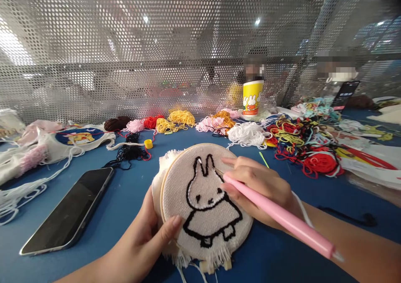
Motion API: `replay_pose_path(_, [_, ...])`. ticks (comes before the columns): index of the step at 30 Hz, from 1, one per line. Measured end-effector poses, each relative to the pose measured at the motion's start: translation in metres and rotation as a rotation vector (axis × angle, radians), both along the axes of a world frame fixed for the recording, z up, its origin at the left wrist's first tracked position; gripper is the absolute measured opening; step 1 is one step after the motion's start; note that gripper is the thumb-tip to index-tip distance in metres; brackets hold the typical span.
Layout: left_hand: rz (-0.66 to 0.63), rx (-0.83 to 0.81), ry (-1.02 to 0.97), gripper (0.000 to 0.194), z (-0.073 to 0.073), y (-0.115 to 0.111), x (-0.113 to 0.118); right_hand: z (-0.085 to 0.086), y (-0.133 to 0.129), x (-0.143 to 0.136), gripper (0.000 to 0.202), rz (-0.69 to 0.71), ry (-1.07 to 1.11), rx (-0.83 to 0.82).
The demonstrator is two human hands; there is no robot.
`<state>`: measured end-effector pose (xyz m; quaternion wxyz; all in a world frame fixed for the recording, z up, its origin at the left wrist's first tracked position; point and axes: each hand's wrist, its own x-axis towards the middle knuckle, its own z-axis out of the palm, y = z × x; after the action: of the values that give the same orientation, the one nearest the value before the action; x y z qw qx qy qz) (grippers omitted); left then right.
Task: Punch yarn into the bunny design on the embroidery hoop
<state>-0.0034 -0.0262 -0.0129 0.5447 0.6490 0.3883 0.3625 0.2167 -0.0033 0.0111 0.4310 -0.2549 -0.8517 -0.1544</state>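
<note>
My left hand (153, 228) grips the lower left edge of a round embroidery hoop (163, 183), its thumb on the front and the other fingers hidden behind. Stretched in the hoop is cream cloth (178, 191) bearing a rabbit figure outlined in black yarn, with a frayed lower edge. In my right hand (260, 187) is a pink punch needle pen (282, 218), held in a pinch over the cloth near the rabbit's right cheek. Its tip is hidden by my fingers. White yarn (302, 208) runs over my right wrist.
A phone (69, 212) lies on the blue table at left, near black yarn (133, 151) and a yellow ring-shaped piece (148, 144). White yarn (247, 133), a colourful yarn heap (294, 137) and a yellow cup (252, 97) stand behind. A perforated metal screen (175, 45) closes the back.
</note>
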Motion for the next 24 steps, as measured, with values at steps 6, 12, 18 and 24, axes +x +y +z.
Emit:
replay_pose_path(6, [-0.013, 0.186, 0.094, 0.053, -0.002, -0.004, -0.003, 0.001, -0.002, 0.001, 0.012, 0.020, -0.003, -0.029])
replay_pose_path(12, [-0.040, 0.286, 0.153, 0.055, 0.005, -0.002, -0.001, 0.008, -0.003, 0.002, 0.004, -0.055, -0.004, -0.022])
replay_pose_path(18, [-0.020, 0.281, 0.231, 0.057, 0.012, -0.007, 0.001, 0.008, -0.003, -0.005, 0.015, -0.007, 0.074, -0.118])
replay_pose_path(24, [-0.034, 0.298, 0.259, 0.055, 0.017, -0.009, -0.002, 0.009, -0.004, -0.009, 0.009, -0.039, 0.172, -0.110])
